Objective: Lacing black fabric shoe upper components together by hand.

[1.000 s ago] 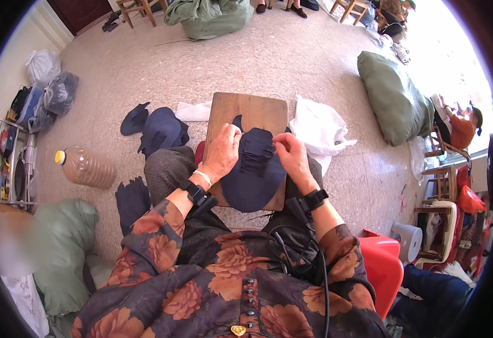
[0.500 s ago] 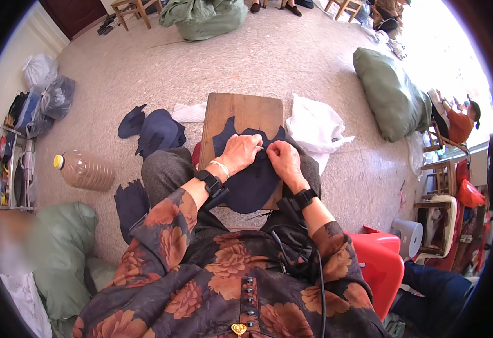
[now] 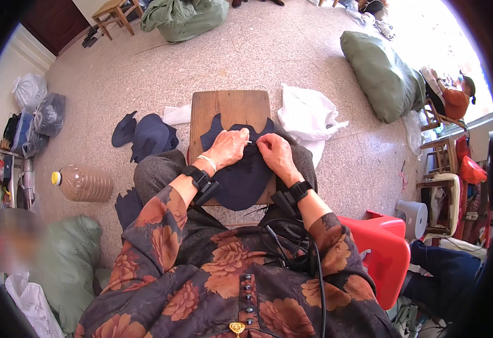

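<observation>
A dark navy cloth piece (image 3: 241, 183) with a rounded lower end and pointed upper corners lies over a wooden board (image 3: 229, 100) at my knees. On the cloth's upper part, my left hand (image 3: 228, 149) is closed, thumb and fingers pinched together. A small whitish object (image 3: 250, 141) shows at its fingertips, too small to name. My right hand (image 3: 278, 155) pinches the cloth just beside it, its fingertips close to those of the left. Whatever else lies between the right fingers is hidden.
More navy cloth pieces (image 3: 152, 135) lie on the floor to the left, near a capped plastic jug (image 3: 86, 183). White cloth or bag (image 3: 308, 115) lies right of the board. A green sack (image 3: 379, 79) and a red plastic stool (image 3: 379, 242) are farther right. A seated person (image 3: 455, 101) is beyond.
The view has shifted, so the floor things sit differently in it. Both hands remain pinched on the cloth's upper part, and the small whitish object shows more clearly at the left fingertips.
</observation>
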The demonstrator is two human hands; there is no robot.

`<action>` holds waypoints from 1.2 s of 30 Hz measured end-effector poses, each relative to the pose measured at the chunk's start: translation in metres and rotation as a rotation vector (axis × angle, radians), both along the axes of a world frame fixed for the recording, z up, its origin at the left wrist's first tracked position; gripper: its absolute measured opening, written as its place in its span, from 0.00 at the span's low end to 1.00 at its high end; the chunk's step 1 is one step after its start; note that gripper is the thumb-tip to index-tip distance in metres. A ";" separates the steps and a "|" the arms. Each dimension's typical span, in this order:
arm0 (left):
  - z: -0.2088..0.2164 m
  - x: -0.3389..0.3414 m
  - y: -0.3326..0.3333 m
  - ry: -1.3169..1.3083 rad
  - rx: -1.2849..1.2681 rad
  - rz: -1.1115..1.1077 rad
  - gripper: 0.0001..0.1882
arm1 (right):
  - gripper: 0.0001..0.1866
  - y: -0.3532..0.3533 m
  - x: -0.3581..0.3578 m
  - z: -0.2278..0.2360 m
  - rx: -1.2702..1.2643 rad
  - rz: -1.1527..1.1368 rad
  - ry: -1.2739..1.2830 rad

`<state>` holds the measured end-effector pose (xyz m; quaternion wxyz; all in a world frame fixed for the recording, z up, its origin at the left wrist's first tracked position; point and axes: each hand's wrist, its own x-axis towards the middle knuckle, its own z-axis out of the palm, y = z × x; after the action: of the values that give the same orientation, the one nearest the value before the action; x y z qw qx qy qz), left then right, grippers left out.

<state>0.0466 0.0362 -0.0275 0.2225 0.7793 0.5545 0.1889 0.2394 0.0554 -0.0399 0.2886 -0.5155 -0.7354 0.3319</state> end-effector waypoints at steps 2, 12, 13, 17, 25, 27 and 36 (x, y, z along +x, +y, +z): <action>-0.001 0.001 -0.002 -0.057 0.064 0.005 0.06 | 0.07 0.000 0.000 -0.001 -0.013 -0.013 -0.006; 0.001 0.004 0.002 0.039 0.081 -0.072 0.07 | 0.03 -0.002 0.000 0.005 0.126 0.077 -0.076; 0.000 0.004 0.002 0.076 0.106 -0.086 0.07 | 0.04 0.000 0.000 0.005 0.117 0.072 -0.120; -0.008 0.002 0.001 0.172 0.158 -0.105 0.06 | 0.07 0.001 -0.009 0.008 0.026 0.030 -0.177; -0.009 0.000 0.005 0.188 0.105 -0.145 0.05 | 0.08 0.002 0.000 0.007 0.012 0.035 -0.020; -0.004 -0.002 0.004 0.159 0.032 -0.141 0.05 | 0.08 0.001 0.000 0.007 0.006 0.037 -0.007; 0.009 -0.005 -0.001 -0.254 -0.009 -0.024 0.07 | 0.08 0.003 0.000 0.005 0.002 0.040 -0.019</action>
<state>0.0418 0.0355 -0.0182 0.2967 0.7548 0.5132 0.2808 0.2396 0.0585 -0.0352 0.2752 -0.5035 -0.7486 0.3320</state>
